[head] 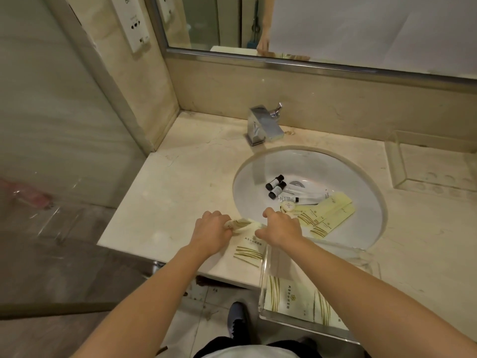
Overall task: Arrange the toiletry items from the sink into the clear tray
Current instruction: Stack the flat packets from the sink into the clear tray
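Observation:
My left hand (212, 231) and my right hand (280, 226) both grip a cream packet (247, 244) with gold stripes, held over the counter's front edge left of the sink (258, 171). In the basin lie two small black-capped bottles (275, 186), a white tube (307, 196), a round white soap (287, 206) and several yellow sachets (327, 213). A clear tray (263, 277) stands at the front edge below my right arm, with cream packets (296, 298) lying flat in it.
A chrome tap (263, 126) stands behind the basin. A second clear tray (397, 161) sits at the counter's right back. Glass partition (64, 125) on the left, mirror (335, 27) above. My shoe (237, 319) shows on the floor below.

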`<state>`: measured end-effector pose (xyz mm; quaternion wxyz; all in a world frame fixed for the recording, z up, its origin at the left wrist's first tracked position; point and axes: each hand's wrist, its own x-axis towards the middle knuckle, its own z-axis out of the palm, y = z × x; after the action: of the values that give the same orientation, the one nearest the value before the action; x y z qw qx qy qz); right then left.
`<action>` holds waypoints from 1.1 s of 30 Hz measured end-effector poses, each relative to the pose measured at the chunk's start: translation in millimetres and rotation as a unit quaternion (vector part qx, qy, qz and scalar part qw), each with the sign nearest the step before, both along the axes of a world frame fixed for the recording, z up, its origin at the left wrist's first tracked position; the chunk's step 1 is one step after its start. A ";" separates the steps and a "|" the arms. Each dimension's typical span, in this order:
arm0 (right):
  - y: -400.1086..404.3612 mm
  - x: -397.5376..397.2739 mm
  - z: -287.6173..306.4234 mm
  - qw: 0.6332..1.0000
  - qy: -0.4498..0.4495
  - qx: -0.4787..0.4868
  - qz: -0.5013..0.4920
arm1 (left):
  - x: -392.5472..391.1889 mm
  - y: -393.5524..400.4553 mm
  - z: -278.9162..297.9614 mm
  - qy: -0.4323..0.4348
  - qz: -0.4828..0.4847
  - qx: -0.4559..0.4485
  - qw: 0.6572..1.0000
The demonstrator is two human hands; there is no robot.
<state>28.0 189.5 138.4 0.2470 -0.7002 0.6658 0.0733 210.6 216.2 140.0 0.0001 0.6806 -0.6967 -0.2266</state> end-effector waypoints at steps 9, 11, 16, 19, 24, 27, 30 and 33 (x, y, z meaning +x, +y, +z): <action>-5.5 9.4 -14.6 0.998 0.063 -0.020 -0.010 | 15.0 -3.0 8.2 0.208 0.149 0.018 0.967; -4.4 9.1 -17.5 0.997 0.067 -0.026 -0.010 | 15.9 -4.1 9.1 0.225 0.157 0.021 0.961; -4.1 11.0 -19.6 0.999 0.040 -0.020 -0.013 | 14.0 -4.5 10.3 0.261 0.187 0.029 0.947; -6.7 11.7 -12.2 0.998 -0.047 -0.021 -0.028 | 12.1 -6.7 12.3 0.326 0.265 0.036 0.907; -11.5 6.8 7.2 0.960 -0.254 -0.004 -0.118 | 7.1 -11.1 17.2 0.419 0.345 0.028 0.840; -14.5 -3.5 22.5 0.944 -0.291 -0.033 -0.154 | -2.4 -13.4 21.4 0.436 0.329 0.025 0.837; -12.9 -20.5 31.3 0.928 -0.312 -0.045 -0.197 | -18.3 -15.5 25.2 0.397 0.293 0.019 0.869; -6.9 -42.1 36.4 0.903 -0.342 -0.061 -0.251 | -40.0 -16.6 29.4 0.352 0.284 -0.010 0.892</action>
<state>-14.1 182.6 174.9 0.4267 -0.5056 0.6974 -0.2757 170.5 199.6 169.4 0.3161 0.7254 -0.4299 -0.4348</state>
